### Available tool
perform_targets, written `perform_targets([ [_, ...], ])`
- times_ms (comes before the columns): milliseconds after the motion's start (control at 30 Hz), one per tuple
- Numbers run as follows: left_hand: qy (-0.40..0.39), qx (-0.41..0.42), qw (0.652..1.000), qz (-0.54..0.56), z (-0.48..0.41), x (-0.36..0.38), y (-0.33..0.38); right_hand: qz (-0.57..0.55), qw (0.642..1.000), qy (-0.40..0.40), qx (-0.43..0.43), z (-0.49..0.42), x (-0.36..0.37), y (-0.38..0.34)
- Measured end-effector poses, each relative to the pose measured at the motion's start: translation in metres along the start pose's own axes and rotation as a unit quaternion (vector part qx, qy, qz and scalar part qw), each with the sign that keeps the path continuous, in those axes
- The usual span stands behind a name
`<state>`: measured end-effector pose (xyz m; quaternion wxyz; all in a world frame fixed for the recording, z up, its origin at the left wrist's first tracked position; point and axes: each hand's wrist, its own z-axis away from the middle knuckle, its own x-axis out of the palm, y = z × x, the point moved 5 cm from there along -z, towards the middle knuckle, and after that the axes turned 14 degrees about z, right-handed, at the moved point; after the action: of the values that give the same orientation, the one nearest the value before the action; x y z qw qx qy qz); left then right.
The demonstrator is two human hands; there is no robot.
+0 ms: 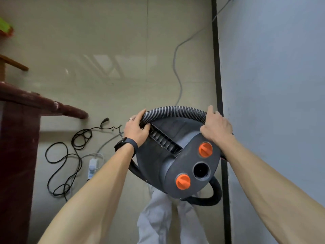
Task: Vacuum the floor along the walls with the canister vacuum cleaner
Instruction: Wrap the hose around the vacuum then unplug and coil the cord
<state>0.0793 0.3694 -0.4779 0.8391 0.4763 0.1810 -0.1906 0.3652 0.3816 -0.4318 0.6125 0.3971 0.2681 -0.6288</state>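
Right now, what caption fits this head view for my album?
Left hand and right hand grip the ribbed black hose over a dark grey canister vacuum with orange knobs.

The ribbed hose is covered where it is gripped by the left hand and right hand, and is lost behind the canister. The grey cable is cut off at 1 o'clock, the dark wooden furniture at 9 o'clock.

Soft, even indoor light; a window glare on the glossy floor; wide-angle bending and slight blur at the edges.
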Motion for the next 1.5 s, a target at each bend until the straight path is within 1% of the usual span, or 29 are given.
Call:
perform_targets([
  [100,-0.015,-0.045,0.998,0.028,-0.016,0.006,-0.006,-0.024,0.999,-0.040,0.002,-0.024,0.014,0.003],
  [200,-0.032,-0.075,0.997,-0.007,-0.027,0.019,-0.007,-0.064,0.996,-0.063,0.014,-0.040,0.025,0.011],
  [233,-0.039,-0.084,0.996,-0.011,-0.031,0.022,-0.009,-0.089,0.993,-0.079,0.018,-0.044,0.032,0.013],
  [300,-0.053,-0.107,0.993,0.025,-0.044,0.026,-0.017,-0.175,0.977,-0.116,0.025,-0.048,0.049,0.021],
  [367,-0.054,-0.112,0.991,0.056,-0.055,0.030,-0.022,-0.258,0.959,-0.114,0.017,-0.049,0.061,0.029],
  [400,-0.051,-0.109,0.991,0.053,-0.060,0.032,-0.022,-0.280,0.954,-0.110,0.001,-0.048,0.067,0.032],
  [467,-0.046,-0.108,0.993,0.007,-0.068,0.038,-0.022,-0.289,0.951,-0.105,-0.030,-0.043,0.074,0.034],
  [500,-0.047,-0.109,0.993,-0.019,-0.072,0.040,-0.021,-0.295,0.950,-0.097,-0.032,-0.039,0.077,0.034],
  [567,-0.065,-0.118,0.990,-0.046,-0.078,0.047,-0.024,-0.324,0.943,-0.078,-0.010,-0.031,0.086,0.035],
  [667,-0.080,-0.111,0.990,-0.039,-0.088,0.047,-0.023,-0.362,0.930,-0.058,0.014,-0.022,0.091,0.030],
  [833,-0.045,-0.081,0.996,-0.014,-0.116,0.022,-0.008,-0.400,0.915,-0.044,0.032,-0.028,0.086,0.003],
  [900,-0.038,-0.073,0.997,-0.008,-0.122,0.008,-0.006,-0.394,0.917,-0.041,0.040,-0.029,0.089,-0.010],
  [967,-0.036,-0.052,0.998,-0.030,-0.122,-0.005,0.000,-0.391,0.918,-0.047,0.050,-0.026,0.093,-0.020],
  [1033,-0.030,-0.003,0.996,-0.084,-0.115,-0.013,0.011,-0.390,0.917,-0.053,0.059,-0.021,0.095,-0.021],
  [1100,-0.015,0.052,0.987,-0.149,-0.096,-0.013,0.021,-0.394,0.914,-0.065,0.068,-0.013,0.099,-0.015],
  [1167,0.012,0.083,0.976,-0.199,-0.070,-0.010,0.022,-0.398,0.911,-0.083,0.069,-0.002,0.108,-0.004],
  [1200,0.025,0.091,0.974,-0.204,-0.058,-0.008,0.021,-0.396,0.911,-0.091,0.064,0.004,0.113,0.000],
  [1300,0.057,0.098,0.981,-0.154,-0.030,-0.004,0.017,-0.397,0.909,-0.113,0.056,0.019,0.128,0.005],
  [1367,0.071,0.111,0.978,-0.163,-0.007,0.001,0.018,-0.387,0.911,-0.122,0.073,0.022,0.132,0.003],
  [1467,0.103,0.152,0.970,-0.162,0.046,0.010,0.016,-0.381,0.912,-0.091,0.125,0.024,0.125,0.004],
  [1500,0.124,0.179,0.962,-0.165,0.067,0.013,0.017,-0.376,0.914,-0.083,0.131,0.023,0.119,0.006],
])
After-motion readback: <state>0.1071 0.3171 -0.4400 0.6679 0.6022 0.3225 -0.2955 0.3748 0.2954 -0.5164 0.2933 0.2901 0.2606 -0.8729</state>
